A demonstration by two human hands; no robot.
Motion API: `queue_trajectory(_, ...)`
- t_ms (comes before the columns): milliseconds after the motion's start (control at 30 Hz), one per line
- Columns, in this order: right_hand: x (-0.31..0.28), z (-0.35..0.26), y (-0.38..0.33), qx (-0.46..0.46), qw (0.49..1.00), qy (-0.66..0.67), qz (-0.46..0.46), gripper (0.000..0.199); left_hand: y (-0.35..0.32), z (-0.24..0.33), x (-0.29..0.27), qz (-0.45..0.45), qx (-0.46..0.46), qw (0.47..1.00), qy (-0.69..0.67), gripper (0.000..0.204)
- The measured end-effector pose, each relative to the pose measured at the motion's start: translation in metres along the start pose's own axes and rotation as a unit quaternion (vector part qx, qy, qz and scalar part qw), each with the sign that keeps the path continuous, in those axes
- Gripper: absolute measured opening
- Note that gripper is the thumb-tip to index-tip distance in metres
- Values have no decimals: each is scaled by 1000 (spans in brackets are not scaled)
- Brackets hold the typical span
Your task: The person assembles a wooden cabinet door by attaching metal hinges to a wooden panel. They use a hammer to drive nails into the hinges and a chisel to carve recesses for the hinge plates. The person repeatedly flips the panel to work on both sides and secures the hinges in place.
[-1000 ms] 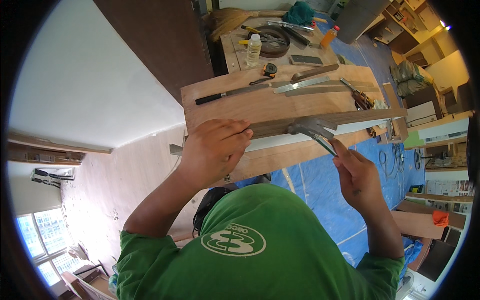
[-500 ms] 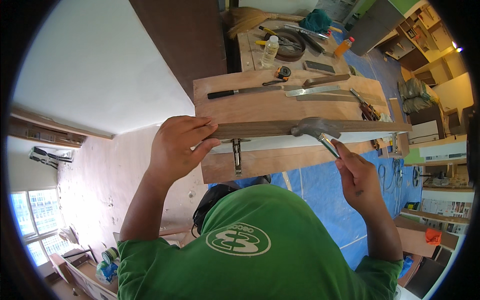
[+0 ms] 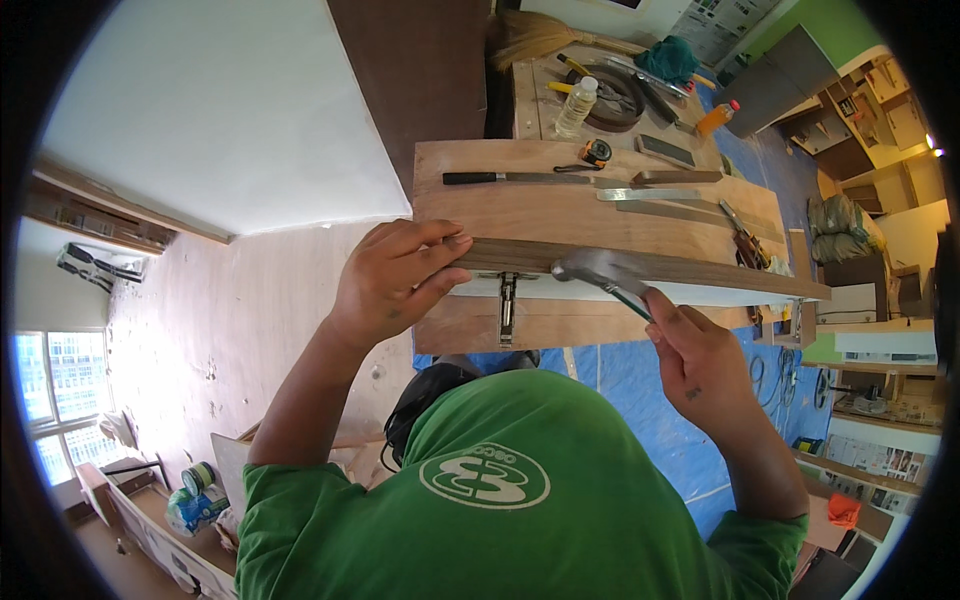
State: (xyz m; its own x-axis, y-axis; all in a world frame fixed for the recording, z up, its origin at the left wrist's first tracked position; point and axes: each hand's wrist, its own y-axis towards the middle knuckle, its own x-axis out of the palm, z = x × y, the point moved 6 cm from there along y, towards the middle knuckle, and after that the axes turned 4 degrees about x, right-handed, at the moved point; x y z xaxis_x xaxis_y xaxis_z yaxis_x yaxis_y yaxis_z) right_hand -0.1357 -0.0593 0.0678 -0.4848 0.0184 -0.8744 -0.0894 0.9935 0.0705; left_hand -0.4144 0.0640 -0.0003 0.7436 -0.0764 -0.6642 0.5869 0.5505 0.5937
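Note:
A white-faced board [image 3: 560, 290] with a dark wood-grain edge [image 3: 720, 270] stands on its long side across the workbench. My left hand [image 3: 395, 285] grips its left end, fingers over the top edge and thumb on the near side. A metal cabinet hinge [image 3: 507, 308] sticks out from the near face, just right of that hand. My right hand [image 3: 700, 355] is closed round the handle of a claw hammer [image 3: 610, 272]. The hammer's head, blurred, is at the dark edge, right of the hinge; I cannot tell whether it touches.
Beyond the board, on the plywood top [image 3: 440, 155], lie a black-handled file [image 3: 515, 178], a metal strip [image 3: 648, 195], a tape measure [image 3: 596, 152] and pliers [image 3: 742, 240]. Farther back stand a clear bottle [image 3: 577, 108] and an orange bottle [image 3: 718, 118]. Blue sheeting [image 3: 630, 390] covers the floor.
The hammer and my right hand have moved left along the board's edge, closer to the hinge. My left hand keeps its hold at the left end. The whole view has shifted slightly.

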Motion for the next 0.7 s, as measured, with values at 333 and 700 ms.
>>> queue_trajectory(333,15,-20,20,-24,998,-30,-44,50,-11,-8,5,67,23,997,0,47)
queue_trajectory(700,25,-45,37,-70,996,-16,-59,56,-15,-11,4,78,15,997,-25,50)
